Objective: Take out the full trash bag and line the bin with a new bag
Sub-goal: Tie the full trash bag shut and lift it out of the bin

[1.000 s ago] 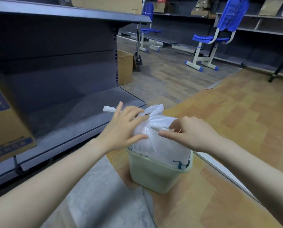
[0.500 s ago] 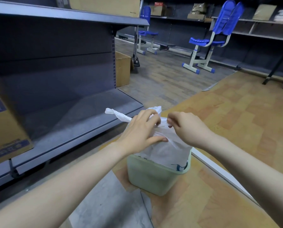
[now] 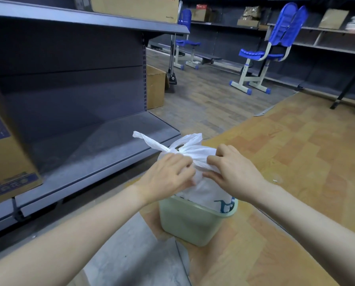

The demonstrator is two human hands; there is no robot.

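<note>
A small pale green bin (image 3: pixel 193 226) stands on the floor with a full white trash bag (image 3: pixel 205 193) bulging out of its top. The bag's neck is knotted, and two loose white ends stick up and to the left of the knot. My left hand (image 3: pixel 168 178) pinches a strip of the bag just below the knot. My right hand (image 3: pixel 234 174) pinches the same strip from the right side. The two hands nearly touch above the bin. No new bag is in view.
A dark metal shelf unit (image 3: pixel 94 153) runs along the left, with a cardboard box (image 3: pixel 3 153) on its low shelf. Another box (image 3: pixel 155 89) sits on the floor behind it. Blue chairs (image 3: pixel 269 54) and more shelving stand at the back; wooden floor lies to the right.
Both hands have closed in on the bag's top, from spread fingers to pinching a strip below the knot. The knot's loose ends now stand clear above the hands.
</note>
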